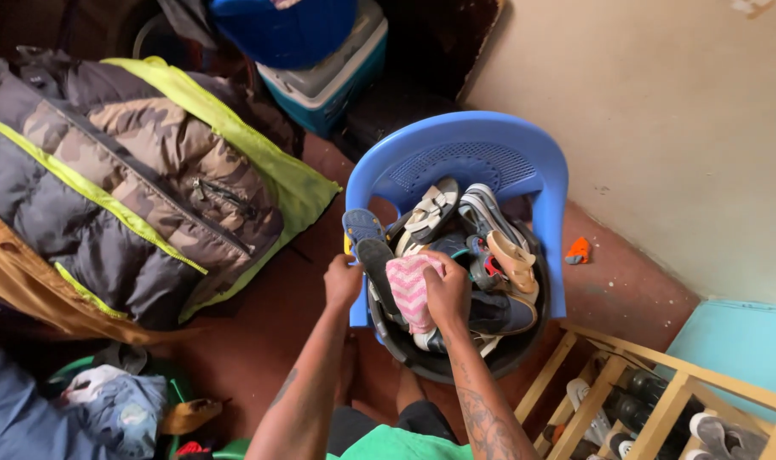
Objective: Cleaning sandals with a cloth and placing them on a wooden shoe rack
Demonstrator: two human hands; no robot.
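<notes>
Soft even daylight, brightest on the right wall, dim shadowed top corners, sharp focus, slight wide-angle edge stretch

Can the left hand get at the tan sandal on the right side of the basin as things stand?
Probably yes: the tan sandal lies uncovered on top, but the left hand must cross the right hand holding the pink cloth.

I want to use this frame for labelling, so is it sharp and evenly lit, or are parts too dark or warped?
Head view: soft daylight, no glare; the hands, left and right, the pink cloth and the shoes in the basin are sharp. The top corners fall into deep shadow. The wide lens bends the wooden rack at the edge.
</notes>
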